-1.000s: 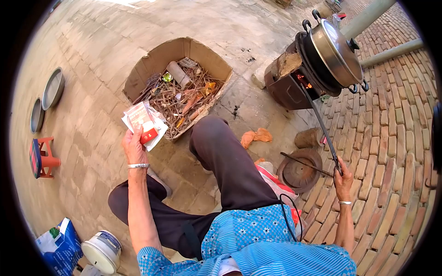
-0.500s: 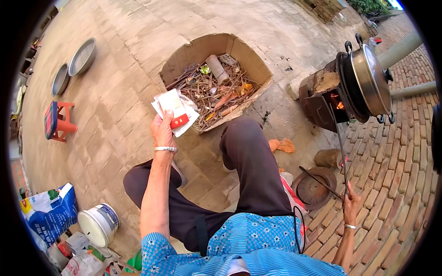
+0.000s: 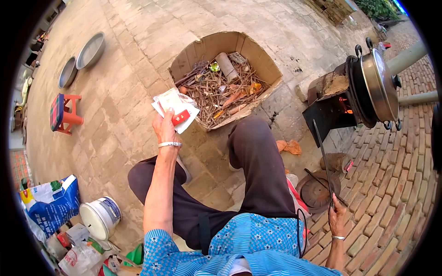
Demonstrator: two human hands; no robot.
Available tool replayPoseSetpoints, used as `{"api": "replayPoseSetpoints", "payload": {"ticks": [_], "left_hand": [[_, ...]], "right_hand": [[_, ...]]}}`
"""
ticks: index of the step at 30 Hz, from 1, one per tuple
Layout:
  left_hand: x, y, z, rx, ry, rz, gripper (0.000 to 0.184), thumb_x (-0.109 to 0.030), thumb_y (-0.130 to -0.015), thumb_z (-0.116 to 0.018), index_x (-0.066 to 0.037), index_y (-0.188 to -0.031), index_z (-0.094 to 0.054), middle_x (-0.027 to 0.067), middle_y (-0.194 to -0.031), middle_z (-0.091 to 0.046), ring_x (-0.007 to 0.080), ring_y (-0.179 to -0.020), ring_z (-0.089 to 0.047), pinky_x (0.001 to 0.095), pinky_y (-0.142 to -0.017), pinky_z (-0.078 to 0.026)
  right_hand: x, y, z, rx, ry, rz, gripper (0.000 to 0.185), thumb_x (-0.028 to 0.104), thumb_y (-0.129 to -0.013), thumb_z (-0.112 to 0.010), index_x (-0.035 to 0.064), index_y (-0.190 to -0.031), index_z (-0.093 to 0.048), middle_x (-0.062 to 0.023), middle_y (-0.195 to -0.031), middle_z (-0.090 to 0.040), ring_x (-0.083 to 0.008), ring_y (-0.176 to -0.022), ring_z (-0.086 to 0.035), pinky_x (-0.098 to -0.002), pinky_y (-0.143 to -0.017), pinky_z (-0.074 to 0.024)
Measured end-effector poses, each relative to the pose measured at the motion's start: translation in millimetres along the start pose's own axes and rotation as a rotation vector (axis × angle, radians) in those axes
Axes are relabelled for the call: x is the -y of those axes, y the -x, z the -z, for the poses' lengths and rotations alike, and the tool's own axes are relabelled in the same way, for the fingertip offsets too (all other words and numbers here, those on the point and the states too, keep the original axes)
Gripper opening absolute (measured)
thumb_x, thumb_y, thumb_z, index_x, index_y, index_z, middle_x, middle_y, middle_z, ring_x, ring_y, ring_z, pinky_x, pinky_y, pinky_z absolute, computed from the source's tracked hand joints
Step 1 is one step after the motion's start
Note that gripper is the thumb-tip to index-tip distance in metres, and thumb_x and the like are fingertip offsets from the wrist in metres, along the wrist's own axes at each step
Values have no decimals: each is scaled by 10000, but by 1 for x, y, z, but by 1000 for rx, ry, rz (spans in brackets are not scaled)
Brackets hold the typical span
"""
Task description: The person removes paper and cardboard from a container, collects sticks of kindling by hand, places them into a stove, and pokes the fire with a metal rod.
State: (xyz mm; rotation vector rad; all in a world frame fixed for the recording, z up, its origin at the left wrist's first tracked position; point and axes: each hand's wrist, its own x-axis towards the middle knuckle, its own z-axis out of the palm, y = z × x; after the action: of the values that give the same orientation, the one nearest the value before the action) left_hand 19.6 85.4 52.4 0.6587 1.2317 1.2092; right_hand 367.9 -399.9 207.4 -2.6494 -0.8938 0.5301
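Note:
My left hand (image 3: 164,127) is closed around a flat bundle of white paper wrappers (image 3: 171,102), with a red piece (image 3: 181,117) under the thumb. Below it sits a cardboard box (image 3: 260,54) of twigs and scraps. My right hand (image 3: 337,216) grips a long thin metal poker (image 3: 326,161). The poker's tip is in front of the dark metal door (image 3: 332,123) of a stove (image 3: 328,87); whether they touch I cannot tell. Flames (image 3: 345,105) show in the opening behind the door. A lidded steel pot (image 3: 375,87) stands on the stove.
A second dark rod (image 3: 317,179) lies across a round rusty disc (image 3: 306,192) near my right hand. On the left are a small red stool (image 3: 69,112), two metal basins (image 3: 91,49), a white bucket (image 3: 99,218) and a blue bag (image 3: 53,207). Brick paving (image 3: 391,184) lies right.
The stove door has swung outward, showing its dark panel. My right hand and the poker have moved left, the tip drawing back from the opening. My left hand still holds the wrappers.

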Motion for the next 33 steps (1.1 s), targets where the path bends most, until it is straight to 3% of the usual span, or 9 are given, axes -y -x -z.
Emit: {"api": "replayPoseSetpoints", "payload": {"ticks": [5, 7, 9, 13, 17, 19, 20, 26, 33], "left_hand": [[-3, 5, -8, -10, -1, 34, 310, -125, -892, -600, 67, -1135, -582, 98, -1044, -651, 156, -878, -641, 295, -807, -514], [-3, 6, -7, 25, -20, 68, 310, -120, -887, -613, 59, -1136, -563, 114, -1050, -639, 191, -915, -648, 337, -821, -540], [0, 3, -10, 64, 8, 90, 328, -121, -885, -618, 61, -1152, -559, 123, -1074, -641, 194, -936, -648, 332, -830, -538], [-2, 13, -18, 104, -2, 95, 310, -143, -892, -614, 68, -1116, -579, 123, -1027, -662, 173, -865, -659, 295, -784, -531], [7, 11, -15, 178, 17, 86, 313, -153, -894, -617, 58, -1123, -584, 110, -1035, -661, 154, -891, -643, 284, -802, -509], [4, 12, -18, 186, -12, 114, 309, -156, -893, -621, 54, -1116, -587, 102, -1021, -658, 140, -880, -634, 276, -805, -496], [0, 17, -23, 210, 12, 110, 300, -155, -893, -622, 49, -1111, -591, 90, -1008, -657, 131, -870, -629, 278, -798, -498], [-5, 20, -26, 255, 11, 108, 262, -139, -893, -609, 44, -1080, -597, 82, -998, -658, 123, -864, -627, 274, -789, -501], [-24, 0, -10, 128, 111, 63, 279, -116, -856, -585, 41, -1088, -585, 85, -987, -653, 143, -852, -642, 288, -730, -535]], "right_hand": [[8, -20, -14, 12, -74, 45, 468, -43, -814, -544, 30, -1276, -561, 67, -814, -359, -65, -632, -336, -226, -537, -334], [4, -25, -12, 18, -71, 55, 470, -53, -805, -547, 18, -1270, -563, 58, -821, -370, -60, -644, -356, -219, -549, -352], [-12, -28, -10, -18, -68, 124, 482, -61, -791, -560, 16, -1266, -572, 90, -814, -394, -62, -635, -339, -233, -535, -328], [13, -31, 7, 23, -96, -10, 447, -65, -778, -580, 8, -1218, -613, 75, -656, -335, -72, -601, -296, -256, -520, -258], [9, -26, 4, -17, -139, -19, 264, -31, -795, -617, 4, -1056, -644, 89, -640, -335, -43, -557, -311, -231, -489, -259], [24, -26, 8, 57, -287, -119, 160, 26, -832, -636, 17, -992, -633, 103, -609, -378, -6, -495, -324, -200, -439, -245], [44, -24, 11, 83, -430, -193, 112, 1, -830, -618, 10, -941, -631, 89, -625, -429, -5, -535, -366, -188, -470, -264], [110, -42, 16, 312, -716, -170, 174, 59, -809, -660, 28, -964, -588, 48, -610, -505, -23, -474, -435, -187, -416, -308], [134, -55, 24, 390, -720, -90, 193, 69, -804, -649, 9, -973, -575, 31, -587, -501, -50, -412, -408, -198, -380, -286]]}}
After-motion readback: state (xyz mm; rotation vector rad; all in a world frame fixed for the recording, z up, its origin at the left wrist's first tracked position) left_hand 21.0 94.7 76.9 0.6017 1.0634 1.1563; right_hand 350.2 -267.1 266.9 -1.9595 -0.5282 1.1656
